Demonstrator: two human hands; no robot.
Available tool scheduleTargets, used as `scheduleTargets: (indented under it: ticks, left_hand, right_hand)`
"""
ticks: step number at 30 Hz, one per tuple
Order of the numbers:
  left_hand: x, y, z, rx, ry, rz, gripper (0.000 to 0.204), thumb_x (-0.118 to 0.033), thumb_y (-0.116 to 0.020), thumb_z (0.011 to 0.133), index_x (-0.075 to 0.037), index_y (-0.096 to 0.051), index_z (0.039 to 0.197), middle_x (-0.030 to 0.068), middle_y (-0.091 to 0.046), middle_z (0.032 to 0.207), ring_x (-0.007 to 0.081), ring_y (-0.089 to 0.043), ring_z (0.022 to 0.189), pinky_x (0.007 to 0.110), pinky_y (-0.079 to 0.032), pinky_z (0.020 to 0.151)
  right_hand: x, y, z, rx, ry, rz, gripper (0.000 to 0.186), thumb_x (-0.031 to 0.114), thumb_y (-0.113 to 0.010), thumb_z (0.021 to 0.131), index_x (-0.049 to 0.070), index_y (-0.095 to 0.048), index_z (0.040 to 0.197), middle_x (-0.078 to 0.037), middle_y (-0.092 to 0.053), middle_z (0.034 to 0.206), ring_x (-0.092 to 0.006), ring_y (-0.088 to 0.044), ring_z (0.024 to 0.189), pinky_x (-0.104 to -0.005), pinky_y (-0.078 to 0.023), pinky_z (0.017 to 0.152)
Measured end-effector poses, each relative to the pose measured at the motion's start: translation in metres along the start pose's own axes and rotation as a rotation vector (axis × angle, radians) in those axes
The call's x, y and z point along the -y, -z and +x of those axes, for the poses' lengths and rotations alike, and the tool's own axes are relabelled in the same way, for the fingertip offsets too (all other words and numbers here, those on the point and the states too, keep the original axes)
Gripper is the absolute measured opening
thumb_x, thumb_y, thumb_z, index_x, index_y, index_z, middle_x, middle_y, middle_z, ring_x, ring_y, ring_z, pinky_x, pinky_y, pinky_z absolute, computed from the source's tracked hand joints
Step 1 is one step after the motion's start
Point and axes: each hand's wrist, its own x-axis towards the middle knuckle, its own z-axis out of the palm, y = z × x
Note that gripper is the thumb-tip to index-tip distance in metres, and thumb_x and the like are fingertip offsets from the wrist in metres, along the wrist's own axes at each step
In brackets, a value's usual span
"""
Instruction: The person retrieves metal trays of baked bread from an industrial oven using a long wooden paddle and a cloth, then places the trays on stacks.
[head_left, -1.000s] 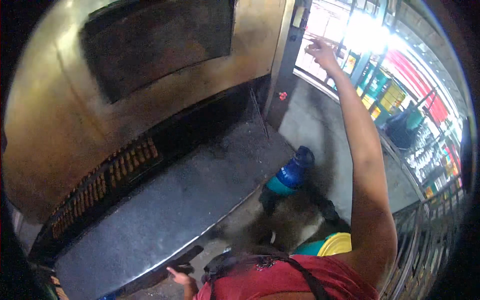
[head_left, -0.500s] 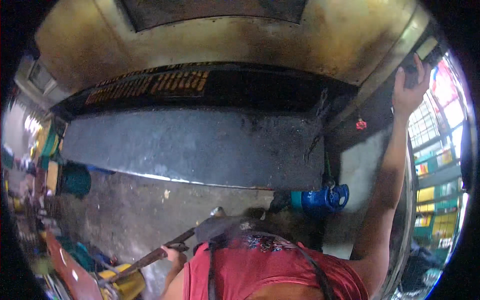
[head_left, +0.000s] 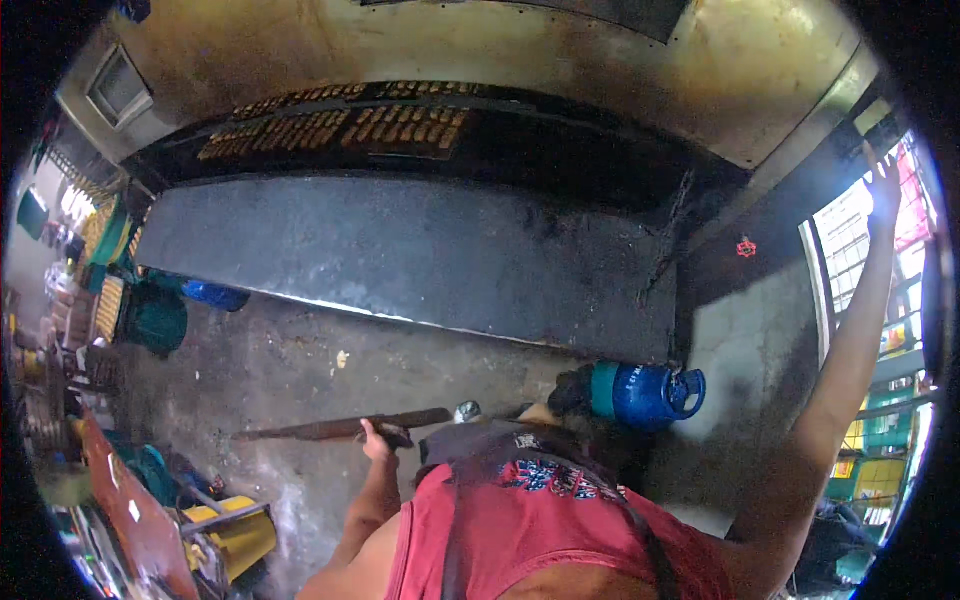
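Note:
My left hand [head_left: 378,438] is closed around a long, brown, flat wooden stick [head_left: 310,430], held low over the floor. A small dark thing beside those fingers is too unclear to name. My right hand [head_left: 882,188] is raised at the far right by the bright barred window [head_left: 840,245]. Its fingers are stretched apart, and nothing shows in them. Ahead, a wide dark oven opening holds trays of small browned baked pieces [head_left: 405,127] in rows. A broad grey slab [head_left: 430,260] juts out below the opening.
A blue gas cylinder [head_left: 650,393] lies under the slab's right end. On the right wall is a red valve wheel [head_left: 746,247]. Lower left stand a yellow container [head_left: 240,540] and a reddish-brown board [head_left: 135,510]. A dark green tub [head_left: 157,320] sits beyond the slab's left end.
The stick has swung from slanting down at lower left to nearly level, with my left hand farther forward. My right arm reaches farther right. The view has shifted, showing more trays.

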Motion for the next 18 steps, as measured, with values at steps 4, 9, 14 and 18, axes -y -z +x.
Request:
scheduleTargets:
  ticks: [4,9,14,18]
  left_hand:
    - [0.000,0.003,0.019,0.194,0.034,-0.025,0.076,-0.062,-0.059,0.084,0.007,-0.055,0.115,0.0139,-0.062,0.105,0.0265,-0.062,0.090,0.043,-0.051,0.079]
    - [-0.022,-0.005,-0.052,0.083,0.029,-0.002,0.080,-0.062,-0.060,0.084,0.009,-0.053,0.120,0.0171,-0.060,0.114,0.0283,-0.062,0.097,0.044,-0.050,0.085]
    - [0.053,0.045,-0.055,-0.221,0.013,-0.017,0.088,-0.065,-0.056,0.083,0.011,-0.048,0.126,0.0170,-0.058,0.119,0.0305,-0.061,0.100,0.044,-0.049,0.089]
    - [0.078,0.077,-0.110,-0.296,0.228,-0.218,0.087,-0.065,-0.054,0.085,0.010,-0.045,0.129,0.0154,-0.058,0.120,0.0302,-0.060,0.100,0.043,-0.049,0.088]
  right_hand:
    - [0.021,-0.008,0.008,0.039,-0.151,0.052,0.085,0.053,-0.071,0.077,0.002,-0.044,0.139,-0.013,-0.055,0.130,-0.0171,-0.056,0.106,-0.0266,-0.048,0.080]
    - [0.012,-0.004,0.023,0.035,-0.366,-0.095,0.091,0.059,-0.071,0.073,0.002,-0.045,0.139,-0.014,-0.058,0.128,-0.0212,-0.057,0.114,-0.0296,-0.044,0.091]
    - [-0.031,-0.014,0.036,-0.116,-0.064,0.054,0.077,0.052,-0.075,0.073,0.005,-0.056,0.130,-0.014,-0.059,0.127,-0.0227,-0.056,0.117,-0.0336,-0.040,0.099]
    - [0.026,-0.027,0.023,-0.135,-0.143,-0.102,0.069,0.051,-0.074,0.075,0.007,-0.059,0.126,-0.015,-0.060,0.125,-0.0229,-0.056,0.116,-0.0350,-0.041,0.098]
